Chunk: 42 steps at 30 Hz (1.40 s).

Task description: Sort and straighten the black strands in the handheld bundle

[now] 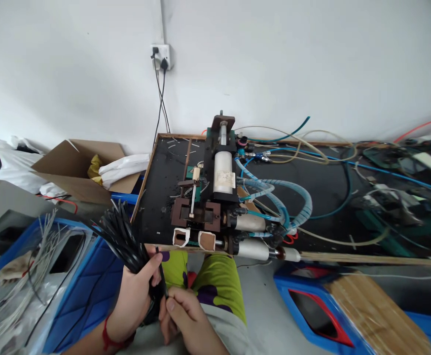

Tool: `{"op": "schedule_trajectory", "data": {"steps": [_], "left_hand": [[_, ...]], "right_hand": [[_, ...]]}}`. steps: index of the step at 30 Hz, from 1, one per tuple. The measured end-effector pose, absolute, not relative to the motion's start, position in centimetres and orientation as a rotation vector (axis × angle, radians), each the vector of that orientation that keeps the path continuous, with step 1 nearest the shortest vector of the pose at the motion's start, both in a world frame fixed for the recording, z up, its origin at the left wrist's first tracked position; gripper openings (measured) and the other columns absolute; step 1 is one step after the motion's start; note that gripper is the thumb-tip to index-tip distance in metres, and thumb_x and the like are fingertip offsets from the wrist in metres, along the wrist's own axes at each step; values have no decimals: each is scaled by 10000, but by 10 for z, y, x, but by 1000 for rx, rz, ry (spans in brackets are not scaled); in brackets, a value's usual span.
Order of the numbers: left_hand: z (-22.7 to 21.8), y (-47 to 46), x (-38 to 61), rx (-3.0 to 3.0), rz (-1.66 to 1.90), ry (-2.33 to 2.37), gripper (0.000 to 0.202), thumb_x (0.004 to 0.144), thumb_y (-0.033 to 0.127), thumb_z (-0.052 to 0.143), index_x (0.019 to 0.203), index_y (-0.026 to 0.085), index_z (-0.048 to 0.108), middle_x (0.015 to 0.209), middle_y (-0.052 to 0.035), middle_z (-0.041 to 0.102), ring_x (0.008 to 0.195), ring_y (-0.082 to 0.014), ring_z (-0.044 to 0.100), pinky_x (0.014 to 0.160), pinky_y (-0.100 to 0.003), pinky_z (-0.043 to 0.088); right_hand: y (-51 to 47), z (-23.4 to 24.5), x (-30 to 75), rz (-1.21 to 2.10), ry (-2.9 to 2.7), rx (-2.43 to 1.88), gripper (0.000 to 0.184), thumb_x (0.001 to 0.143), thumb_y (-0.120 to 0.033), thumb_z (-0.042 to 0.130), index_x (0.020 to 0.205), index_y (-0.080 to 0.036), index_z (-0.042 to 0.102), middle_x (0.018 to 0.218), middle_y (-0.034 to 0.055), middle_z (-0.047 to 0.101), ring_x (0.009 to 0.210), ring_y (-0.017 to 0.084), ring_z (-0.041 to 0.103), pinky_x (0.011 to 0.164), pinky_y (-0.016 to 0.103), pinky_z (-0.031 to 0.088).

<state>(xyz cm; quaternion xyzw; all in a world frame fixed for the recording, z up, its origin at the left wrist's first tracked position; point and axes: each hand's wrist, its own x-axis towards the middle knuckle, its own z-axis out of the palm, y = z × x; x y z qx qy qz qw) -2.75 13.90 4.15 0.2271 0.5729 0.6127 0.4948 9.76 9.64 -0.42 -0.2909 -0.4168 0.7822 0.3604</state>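
Clasping the wires (pixel 123 236), the left hand (pixel 136 293) slants their long axis forward-left, left of the machine (pixel 223 172); the right hand (pixel 186 313) pinches one strand (pixel 162 281) low down.

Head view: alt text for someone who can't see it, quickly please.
A person's left hand holds a thick bundle of black strands while the right hand pinches one strand. Beyond, a machine with a white cylinder and blue hoses stands on a dark bench; a blue crate is at left.
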Motion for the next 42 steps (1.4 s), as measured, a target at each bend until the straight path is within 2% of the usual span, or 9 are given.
{"op": "schedule_trajectory", "data": {"steps": [5, 8, 10, 14, 17, 20, 26, 33, 42], "left_hand": [[45, 140, -26, 457, 1478, 1366, 308, 728, 351, 859, 853, 187, 631, 463, 87, 475, 404, -74, 379, 402, -184, 315], [49, 143, -26, 432, 1497, 1357, 335, 702, 333, 881, 839, 191, 611, 464, 93, 467, 409, -70, 368, 405, -183, 315], [51, 143, -26, 438, 1499, 1336, 328, 724, 328, 869, 894, 192, 624, 474, 96, 460, 416, -72, 365, 409, -186, 315], [51, 143, -28, 457, 1514, 1192, 334, 840, 383, 781, 1079, 208, 627, 540, 91, 445, 435, -78, 363, 429, -202, 317], [51, 143, -31, 426, 1526, 1048, 297, 931, 487, 645, 1042, 212, 625, 561, 75, 440, 433, -85, 357, 434, -221, 319], [50, 142, -34, 378, 1510, 957, 324, 968, 522, 560, 1006, 208, 631, 574, 61, 444, 436, -90, 357, 446, -233, 328], [47, 139, -33, 410, 1474, 991, 322, 968, 512, 584, 1000, 197, 641, 599, 53, 461, 462, -91, 385, 473, -241, 340], [41, 135, -32, 529, 1451, 1070, 180, 935, 365, 684, 925, 197, 619, 621, 46, 499, 512, -108, 435, 502, -248, 369], [41, 136, -31, 526, 1437, 1070, 160, 959, 353, 651, 924, 202, 610, 627, 44, 499, 516, -107, 442, 507, -246, 378]], "right_hand": [[94, -7, 103, 2065, -998, -703, 506, 938, -663, 528, 767, -187, 551, 510, -48, 509, 430, 89, 392, 488, 226, 268], [93, -9, 105, 2076, -990, -721, 523, 931, -681, 527, 769, -185, 554, 507, -46, 515, 430, 88, 384, 487, 228, 269], [92, -12, 105, 2073, -974, -726, 512, 940, -666, 531, 783, -181, 564, 504, -45, 525, 429, 87, 378, 488, 230, 262], [94, -14, 103, 2012, -832, -622, 449, 957, -598, 577, 819, -171, 591, 484, -55, 519, 418, 85, 331, 480, 234, 231], [98, -9, 101, 1967, -553, -447, 367, 961, -523, 622, 814, -188, 590, 451, -86, 438, 412, 86, 270, 478, 230, 232], [103, -3, 100, 1976, -312, -289, 269, 967, -419, 648, 820, -199, 608, 441, -108, 352, 402, 82, 193, 465, 216, 233], [109, -5, 101, 1986, -113, -200, 193, 968, -293, 661, 801, -195, 656, 427, -110, 297, 401, 89, 118, 427, 196, 236], [116, -7, 102, 1990, -69, -175, 239, 979, -301, 645, 769, -188, 661, 404, -109, 283, 389, 93, 104, 408, 193, 246], [116, -10, 104, 2012, -39, -146, 271, 986, -303, 618, 745, -185, 653, 388, -109, 290, 377, 98, 104, 397, 200, 254]]}}
